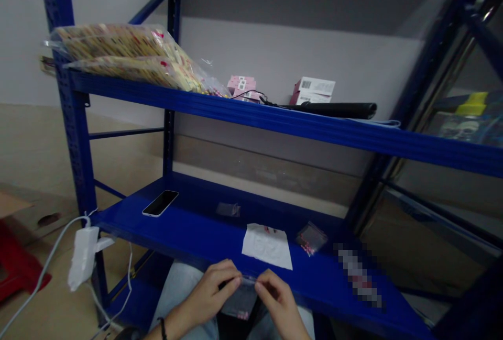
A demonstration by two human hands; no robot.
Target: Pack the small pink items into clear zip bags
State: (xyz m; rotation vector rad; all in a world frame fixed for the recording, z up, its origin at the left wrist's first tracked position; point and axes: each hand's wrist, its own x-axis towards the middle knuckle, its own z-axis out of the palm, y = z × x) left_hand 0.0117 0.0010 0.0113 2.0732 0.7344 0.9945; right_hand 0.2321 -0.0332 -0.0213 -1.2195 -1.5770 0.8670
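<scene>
My left hand (214, 290) and my right hand (277, 295) meet just below the front edge of the lower blue shelf (188, 235). Together they pinch the top edge of a small clear plastic bag (240, 300) that hangs between them, with tiny pink bits at its bottom. Both hands are closed on it. A black band circles my left wrist. On the shelf right above my hands lies a white sheet (268, 245), and beside it a small clear packet with red bits (310, 238).
A phone (160, 203) lies face up at the shelf's left. Another clear packet (228, 209) lies mid-shelf. The upper shelf holds stacked patterned bags (129, 57), pink and white boxes (314, 90) and a black tube (334, 109). A white charger (83, 256) hangs at left.
</scene>
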